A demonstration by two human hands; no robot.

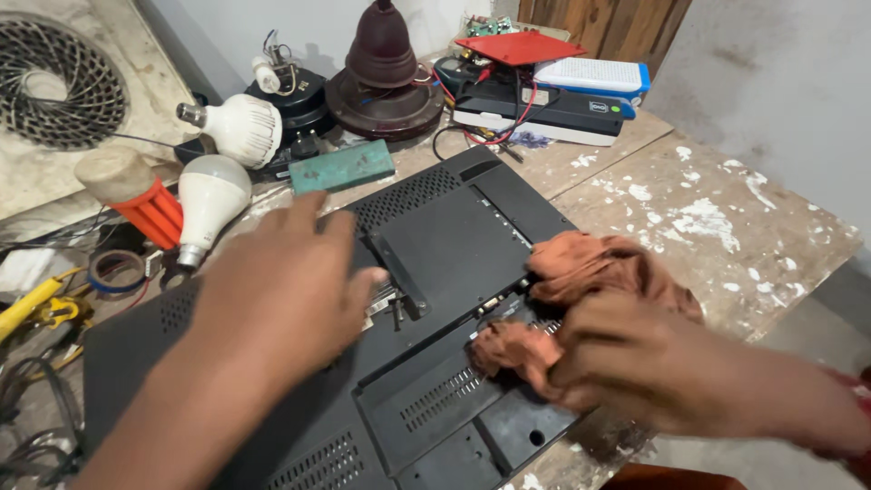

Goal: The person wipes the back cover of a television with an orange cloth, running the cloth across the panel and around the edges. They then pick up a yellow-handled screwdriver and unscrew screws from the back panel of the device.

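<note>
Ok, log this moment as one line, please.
left hand: flat on black plastic monitor back panel | right hand: gripping crumpled orange cloth rag on panel | surface: paint-spattered table

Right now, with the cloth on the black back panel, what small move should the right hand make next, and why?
Probably drag the orange cloth across the black panel: the right hand grips it bunched at the edge while the left hand steadies the panel.

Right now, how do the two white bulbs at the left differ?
The upper bulb is larger and lies on its side, metal base pointing left. The lower bulb is smaller and slimmer, base pointing down toward the tape roll. Both are white with metal bases, untouched, beyond the left hand.
</note>
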